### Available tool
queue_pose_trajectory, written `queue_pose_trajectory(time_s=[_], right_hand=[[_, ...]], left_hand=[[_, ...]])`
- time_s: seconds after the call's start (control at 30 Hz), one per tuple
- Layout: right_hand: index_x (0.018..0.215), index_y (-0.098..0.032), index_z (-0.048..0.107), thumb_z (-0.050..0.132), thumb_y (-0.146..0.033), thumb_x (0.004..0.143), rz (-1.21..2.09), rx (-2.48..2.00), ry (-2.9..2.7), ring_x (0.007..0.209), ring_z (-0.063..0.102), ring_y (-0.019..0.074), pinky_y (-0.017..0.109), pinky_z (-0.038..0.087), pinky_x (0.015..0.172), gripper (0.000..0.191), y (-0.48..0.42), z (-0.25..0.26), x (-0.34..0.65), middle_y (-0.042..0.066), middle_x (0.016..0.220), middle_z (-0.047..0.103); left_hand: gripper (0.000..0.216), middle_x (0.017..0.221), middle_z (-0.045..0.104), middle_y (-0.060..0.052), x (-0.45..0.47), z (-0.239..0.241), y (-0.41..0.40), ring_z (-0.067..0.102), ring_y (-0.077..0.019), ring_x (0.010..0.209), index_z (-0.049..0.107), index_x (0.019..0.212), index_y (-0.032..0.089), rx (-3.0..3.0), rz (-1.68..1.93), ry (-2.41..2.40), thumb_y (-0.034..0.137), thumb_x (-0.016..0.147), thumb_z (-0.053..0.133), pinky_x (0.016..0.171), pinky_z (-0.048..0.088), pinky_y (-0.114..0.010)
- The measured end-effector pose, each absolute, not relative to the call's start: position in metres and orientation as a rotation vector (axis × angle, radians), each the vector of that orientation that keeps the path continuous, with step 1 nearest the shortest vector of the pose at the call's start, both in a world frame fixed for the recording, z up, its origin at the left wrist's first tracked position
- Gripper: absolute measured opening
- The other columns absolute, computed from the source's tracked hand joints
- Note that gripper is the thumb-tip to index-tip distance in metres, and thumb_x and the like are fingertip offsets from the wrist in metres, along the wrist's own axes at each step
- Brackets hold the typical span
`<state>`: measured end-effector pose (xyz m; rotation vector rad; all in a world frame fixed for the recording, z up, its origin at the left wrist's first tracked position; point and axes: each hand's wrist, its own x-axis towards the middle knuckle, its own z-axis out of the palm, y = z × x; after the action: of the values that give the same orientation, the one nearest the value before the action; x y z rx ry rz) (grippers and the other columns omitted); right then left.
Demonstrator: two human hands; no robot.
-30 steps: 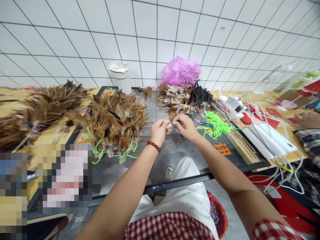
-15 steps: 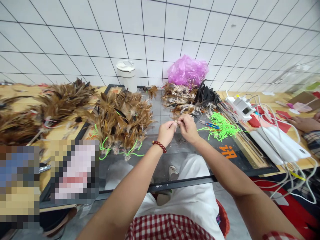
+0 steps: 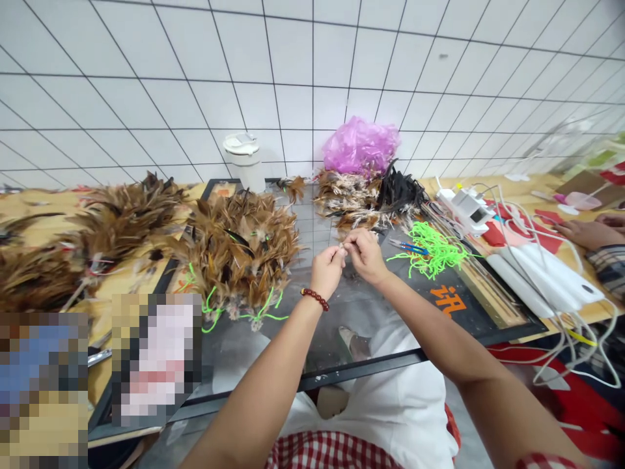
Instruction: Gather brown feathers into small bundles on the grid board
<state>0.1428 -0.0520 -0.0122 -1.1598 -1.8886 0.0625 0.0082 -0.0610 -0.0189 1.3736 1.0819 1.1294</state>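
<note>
My left hand (image 3: 326, 270) and my right hand (image 3: 365, 253) meet above the glass table top (image 3: 342, 312), fingertips pinched together on a small pale thing I cannot make out. A red bead bracelet (image 3: 315, 298) circles my left wrist. Just left of my hands lies a heap of brown feathers (image 3: 241, 251) tied with bright green cord. Behind my hands is a pile of brown, white and black feathers (image 3: 366, 192). To the right of my right hand lie blue-handled scissors (image 3: 407, 246) and a tangle of green cord (image 3: 432, 247).
A white lidded cup (image 3: 243, 159) and a pink plastic bag (image 3: 361, 144) stand by the tiled wall. More brown feathers (image 3: 92, 228) cover the left of the wooden table. White boxes and cables (image 3: 537, 273) lie at right, where another person's hand (image 3: 583, 233) rests.
The view has shifted a little; my hands stay pinched together over the glass, working at the small thing. The other person's hand at right shows further into view.
</note>
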Motion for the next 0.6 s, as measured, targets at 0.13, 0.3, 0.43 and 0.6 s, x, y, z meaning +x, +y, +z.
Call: queue_pose_trajectory(time_s=[0.13,0.3,0.43,0.6], right_hand=[[0.081,-0.021,0.056,0.046,-0.030,0.091,0.090,-1.155,-1.864,0.089,0.055,0.0196,0.036,0.035,0.083,0.016,-0.051,-0.013,0.143,0.006,0.086,0.062],[0.082,-0.022,0.062,0.050,-0.033,0.089,0.263,-1.097,-1.791,0.086,0.057,0.0188,0.036,0.040,0.083,0.018,-0.048,-0.013,0.146,0.005,0.083,0.063],[0.093,-0.025,0.068,0.055,-0.040,0.086,0.463,-1.020,-1.760,0.087,0.058,0.0185,0.036,0.044,0.083,0.021,-0.047,-0.009,0.154,0.005,0.089,0.065],[0.088,-0.024,0.069,0.052,-0.039,0.089,0.591,-0.907,-1.917,0.084,0.058,0.0182,0.036,0.045,0.081,0.022,-0.051,0.000,0.159,0.005,0.086,0.065]], left_hand=[[0.025,0.051,0.046,0.004,0.009,-0.021,-0.058,0.038,-0.0074,0.045,0.055,0.064,0.017,1.344,1.138,1.071,0.034,0.082,0.051,0.048,0.029,-0.020],[0.023,0.050,0.046,0.004,0.010,-0.021,-0.054,0.037,-0.0071,0.044,0.058,0.065,0.016,1.275,1.124,1.038,0.035,0.079,0.055,0.047,0.028,-0.020],[0.023,0.048,0.043,0.004,0.006,-0.015,-0.055,0.034,-0.0061,0.043,0.058,0.064,0.015,1.205,1.043,0.932,0.035,0.075,0.059,0.044,0.023,-0.020],[0.025,0.047,0.042,0.004,0.002,-0.009,-0.057,0.033,-0.0052,0.042,0.059,0.062,0.014,1.188,0.966,0.811,0.037,0.071,0.064,0.043,0.022,-0.020]])
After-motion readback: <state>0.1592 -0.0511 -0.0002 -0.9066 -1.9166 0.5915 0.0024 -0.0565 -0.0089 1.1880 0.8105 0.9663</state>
